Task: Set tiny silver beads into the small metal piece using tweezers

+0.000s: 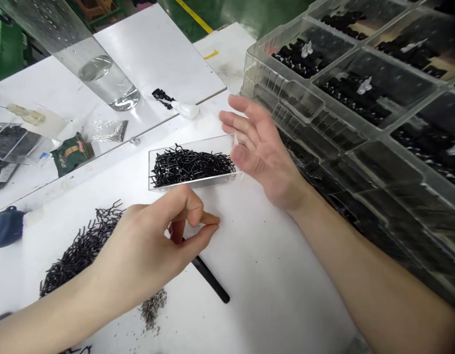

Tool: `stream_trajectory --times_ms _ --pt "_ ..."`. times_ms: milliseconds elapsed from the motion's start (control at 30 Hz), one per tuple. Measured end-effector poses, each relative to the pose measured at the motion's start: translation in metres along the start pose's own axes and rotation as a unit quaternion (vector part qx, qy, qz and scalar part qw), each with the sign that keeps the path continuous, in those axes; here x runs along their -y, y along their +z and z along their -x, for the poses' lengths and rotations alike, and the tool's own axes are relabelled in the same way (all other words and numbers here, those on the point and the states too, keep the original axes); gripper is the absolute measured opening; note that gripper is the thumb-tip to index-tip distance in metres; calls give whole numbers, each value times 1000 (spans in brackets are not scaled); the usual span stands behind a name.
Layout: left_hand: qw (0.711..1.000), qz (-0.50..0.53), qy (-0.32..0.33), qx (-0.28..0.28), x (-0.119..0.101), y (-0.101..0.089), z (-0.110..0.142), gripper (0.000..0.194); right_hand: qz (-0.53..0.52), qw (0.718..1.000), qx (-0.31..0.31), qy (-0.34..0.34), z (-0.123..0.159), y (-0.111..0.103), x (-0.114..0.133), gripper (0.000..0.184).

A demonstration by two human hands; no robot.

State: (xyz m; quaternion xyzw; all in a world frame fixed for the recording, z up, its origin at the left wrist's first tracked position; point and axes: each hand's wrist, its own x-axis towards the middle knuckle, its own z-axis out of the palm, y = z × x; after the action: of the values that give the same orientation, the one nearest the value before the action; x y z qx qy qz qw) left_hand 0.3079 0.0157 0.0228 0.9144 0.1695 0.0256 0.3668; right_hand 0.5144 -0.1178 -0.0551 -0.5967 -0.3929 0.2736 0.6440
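Note:
My left hand [149,241] is in a pinch, thumb and forefinger tips pressed together above the white tabletop. Whatever lies between the tips, if anything, is too small to make out. Beneath that hand runs a slim black stick-like tool [211,280], its upper part hidden. My right hand [262,152] has its fingers apart, at the right end of a clear plastic box [205,183]; I cannot tell whether it touches the box. Inside lie many short, bent black pieces [190,164]. More bent black pieces [77,253] are heaped at the left, partly behind my left forearm.
Stacked clear compartment trays [312,81] with black parts stand along the right. Tiny grains [152,307] are scattered near the front. Further back are a clear cylinder of liquid [102,71], a white bottle [186,110], a green packet [72,155] and a small clear bag [107,130].

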Motion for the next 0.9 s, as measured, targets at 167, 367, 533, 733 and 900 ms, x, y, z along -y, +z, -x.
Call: stream_trajectory --times_ms 167,367,533,733,900 --pt "998 -41 47 -32 -15 18 -5 28 -27 997 -61 43 -10 1 2 95" --pt "1000 0 15 -9 -20 24 -13 31 -36 995 -76 61 -16 0 -3 96" --pt "998 65 -20 15 -32 36 -19 32 -31 995 -75 61 -18 3 -3 103" --pt "992 112 -28 41 -39 49 -31 37 -12 997 -58 56 -12 3 6 91" --pt "992 103 -39 54 -43 40 -18 37 6 998 -36 53 -12 4 6 88"
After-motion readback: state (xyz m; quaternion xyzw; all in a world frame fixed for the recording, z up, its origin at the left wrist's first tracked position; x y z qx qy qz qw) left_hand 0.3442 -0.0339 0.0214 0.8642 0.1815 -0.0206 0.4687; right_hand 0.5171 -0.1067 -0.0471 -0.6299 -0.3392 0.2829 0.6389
